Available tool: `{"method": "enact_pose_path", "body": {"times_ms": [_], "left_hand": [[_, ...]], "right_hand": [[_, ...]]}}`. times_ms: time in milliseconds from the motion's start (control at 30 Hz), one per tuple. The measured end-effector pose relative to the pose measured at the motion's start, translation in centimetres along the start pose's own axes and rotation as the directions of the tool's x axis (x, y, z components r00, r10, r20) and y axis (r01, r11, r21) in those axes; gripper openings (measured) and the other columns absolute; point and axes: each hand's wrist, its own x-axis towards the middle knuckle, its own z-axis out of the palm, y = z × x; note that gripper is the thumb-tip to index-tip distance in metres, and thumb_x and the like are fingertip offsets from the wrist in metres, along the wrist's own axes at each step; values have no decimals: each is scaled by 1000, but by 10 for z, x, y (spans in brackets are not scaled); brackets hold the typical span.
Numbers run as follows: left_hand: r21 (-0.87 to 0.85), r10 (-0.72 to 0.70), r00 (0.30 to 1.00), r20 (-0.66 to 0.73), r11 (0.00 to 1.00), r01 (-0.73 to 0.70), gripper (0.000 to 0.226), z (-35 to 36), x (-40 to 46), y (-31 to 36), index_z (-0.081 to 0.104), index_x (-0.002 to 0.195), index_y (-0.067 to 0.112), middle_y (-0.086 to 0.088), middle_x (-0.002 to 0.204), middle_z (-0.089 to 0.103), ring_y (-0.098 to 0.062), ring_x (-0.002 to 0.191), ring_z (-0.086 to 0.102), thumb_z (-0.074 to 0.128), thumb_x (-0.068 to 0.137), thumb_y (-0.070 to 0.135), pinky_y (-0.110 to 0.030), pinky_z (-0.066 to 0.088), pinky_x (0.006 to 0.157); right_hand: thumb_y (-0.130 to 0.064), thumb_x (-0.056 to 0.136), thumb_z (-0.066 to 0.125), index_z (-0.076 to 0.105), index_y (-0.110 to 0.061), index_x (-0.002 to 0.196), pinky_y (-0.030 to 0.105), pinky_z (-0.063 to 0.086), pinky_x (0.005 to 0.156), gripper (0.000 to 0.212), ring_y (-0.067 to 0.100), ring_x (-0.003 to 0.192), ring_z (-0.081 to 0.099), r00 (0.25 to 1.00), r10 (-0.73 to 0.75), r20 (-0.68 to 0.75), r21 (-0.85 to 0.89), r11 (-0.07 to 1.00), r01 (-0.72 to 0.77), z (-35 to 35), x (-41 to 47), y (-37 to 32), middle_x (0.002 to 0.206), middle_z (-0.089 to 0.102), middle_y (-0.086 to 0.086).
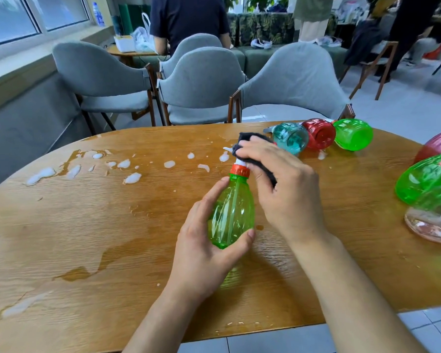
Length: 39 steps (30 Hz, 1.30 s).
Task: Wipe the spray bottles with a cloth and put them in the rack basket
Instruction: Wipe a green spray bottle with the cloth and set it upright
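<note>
Green see-through plastic, ribbed and egg-shaped: that was the spray bottle (231,215), held over the glossy wood-grain table (87,225) with the left hand (204,253) wrapped round its fat base. The right hand (285,189) pinched a fuzzy dark cloth (250,141) against the white nozzle above the orange collar. Foamy white blobs (127,171) dotted the tabletop, and more coloured bottles (321,136) lay on their sides at the far edge.
</note>
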Motion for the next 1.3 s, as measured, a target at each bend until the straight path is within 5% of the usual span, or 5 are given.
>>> {"method": "enact_pose_path", "body": {"times_ms": [267,400,567,700,1300], "left_hand": [[-71,-8,1000,-27,997,6,83,1,2,2,46,156,37,14,152,59,-14,143,55,86,84,31,-45,46,119],[-104,-26,998,-57,994,20,82,-5,3,0,45,157,39,13,152,59,-16,143,55,83,84,38,-51,47,118],[-88,-23,1000,20,996,25,83,1,0,5,43,156,45,13,151,58,-19,139,58,85,84,41,-51,51,113],[-100,-20,999,-27,995,17,82,0,2,3,46,156,41,10,151,60,-19,141,57,85,85,33,-51,49,115],[-86,-19,994,-107,996,10,79,-2,5,4,49,152,40,18,150,58,-11,141,55,86,82,32,-45,49,116]], "right_hand": [[0,98,68,76,-15,124,38,50,114,31,10,134,61,998,62,-23,0,998,-62,2,-3,4,132,72,-3],[1,95,71,79,-16,119,35,47,116,31,7,134,60,979,-100,177,143,987,75,1,-5,2,131,73,-5],[3,96,69,75,-15,125,34,49,114,35,10,134,60,985,122,-125,-31,991,-127,2,-7,7,134,71,-3],[2,96,70,78,-16,122,36,49,115,33,8,134,60,999,24,26,74,997,-26,5,-8,2,132,72,-4],[6,94,70,77,-15,123,36,50,113,37,10,134,61,996,72,-54,-67,995,-76,13,-15,7,133,72,-3]]}}
